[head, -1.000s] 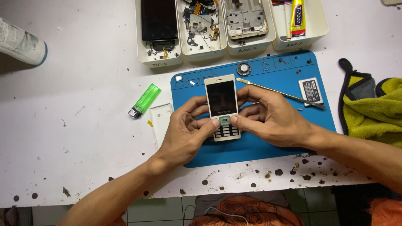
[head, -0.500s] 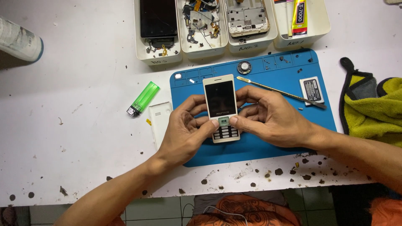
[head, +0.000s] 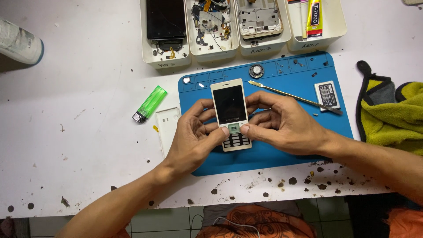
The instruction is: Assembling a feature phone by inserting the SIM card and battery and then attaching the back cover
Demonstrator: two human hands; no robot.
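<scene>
One white keypad phone [head: 231,112] lying over blue repair mat [head: 282,145], long axis running away from wearer, screen end pointing toward four white trays [head: 244,33]. Left hand [head: 196,136] and right hand [head: 282,123] flanking it, fingers curling round edges, both thumbs pressing together on navigation key. One green lighter [head: 150,103], one metal spudger [head: 295,97], one battery [head: 327,94] lying nearby.

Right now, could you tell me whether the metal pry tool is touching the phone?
Apart. The head view shows the metal pry tool lying on the blue mat, right of the phone, with mat and fingers between them.
</scene>
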